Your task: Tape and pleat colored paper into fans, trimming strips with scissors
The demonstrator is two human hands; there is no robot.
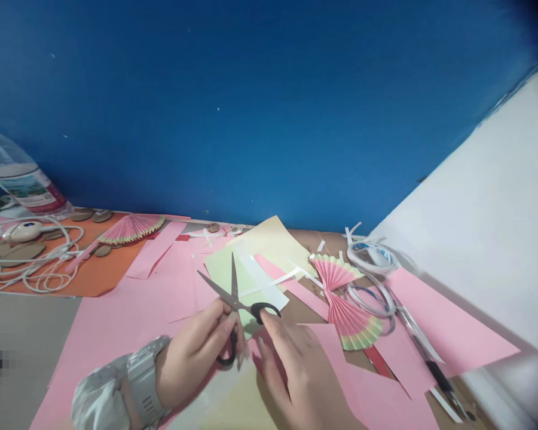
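Note:
A pair of scissors (pixel 225 290) with black handles is held over the paper, its blades spread apart and pointing away to the upper left. My left hand (pixel 192 352), with a grey watch (pixel 146 380) on its wrist, is closed around the scissors near the pivot and the lower handle. At the upper handle loop is my right hand (pixel 300 370), its fingers bent and one finger at the loop. Beneath the hands lie pink paper (pixel 161 307), a pale green sheet (pixel 222 269) and a pale yellow sheet (pixel 278 239).
A pink pleated paper fan (pixel 347 307) and tape rolls (pixel 372 257) lie at right, near a pen (pixel 430 352). On the left are another folded fan (pixel 132 229), white cables (pixel 49 269) and a plastic bottle (pixel 24 182). A blue wall (pixel 269 119) stands behind.

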